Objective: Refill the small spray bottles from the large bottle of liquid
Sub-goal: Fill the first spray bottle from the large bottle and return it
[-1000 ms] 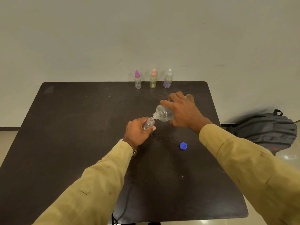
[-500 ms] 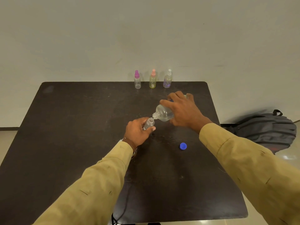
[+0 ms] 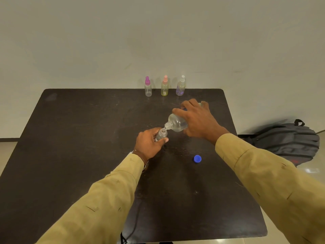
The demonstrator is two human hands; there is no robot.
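The left hand is closed around a small bottle, uncapped, held upright near the centre of the table. The bottle protrudes from the hand at its 1 o'clock side, mouth exposed.

The right hand grips the large bottle from above. The large bottle is tilted, neck pointing toward 8 o'clock. Its mouth meets the small bottle's mouth.

A blue cap lies on the table at 5 o'clock from the small bottle, apart from both hands.

Three capped spray bottles stand at the 12 o'clock table edge: pink-capped, orange-capped, white-capped.

A backpack lies on the floor at 3 o'clock.
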